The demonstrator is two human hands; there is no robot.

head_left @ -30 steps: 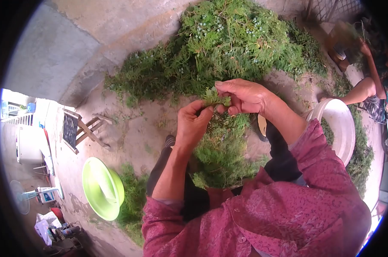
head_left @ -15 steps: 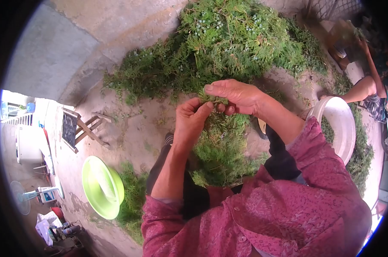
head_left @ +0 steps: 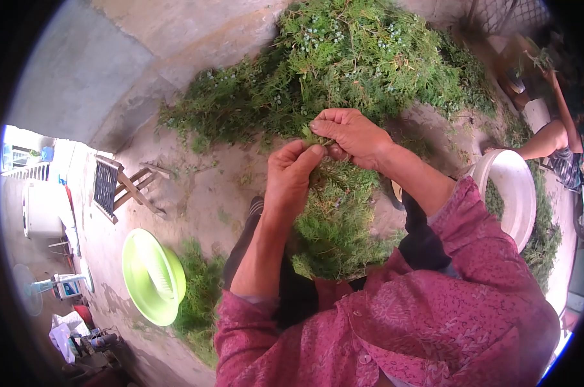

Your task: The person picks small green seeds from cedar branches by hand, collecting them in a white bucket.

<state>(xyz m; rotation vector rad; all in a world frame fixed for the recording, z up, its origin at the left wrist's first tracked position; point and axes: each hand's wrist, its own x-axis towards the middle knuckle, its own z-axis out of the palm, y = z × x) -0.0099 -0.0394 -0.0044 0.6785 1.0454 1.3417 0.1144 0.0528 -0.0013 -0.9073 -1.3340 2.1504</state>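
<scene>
My left hand (head_left: 288,177) is closed, thumb and fingers pinching a green evergreen sprig (head_left: 314,137). Right beside it, my right hand (head_left: 356,138) is closed too, its thumb and fingertips pressed on the same sprig. The fingers hide most of the sprig. Below them, between my legs, lies a heap of loose evergreen sprigs (head_left: 343,226). Beyond my hands rises a large pile of cut evergreen branches (head_left: 363,58) with small pale blue berries.
To my left are a lime-green basin (head_left: 132,277) with a basket-like piece inside, more greenery (head_left: 198,290) and a folding stool (head_left: 134,190). On the right stands a white bucket (head_left: 529,193). Another person's arm (head_left: 563,97) holds greenery at far right.
The right fingers have curled in from a flatter pose, and less of the sprig shows between the hands. The other person's hand and greenery have shifted slightly.
</scene>
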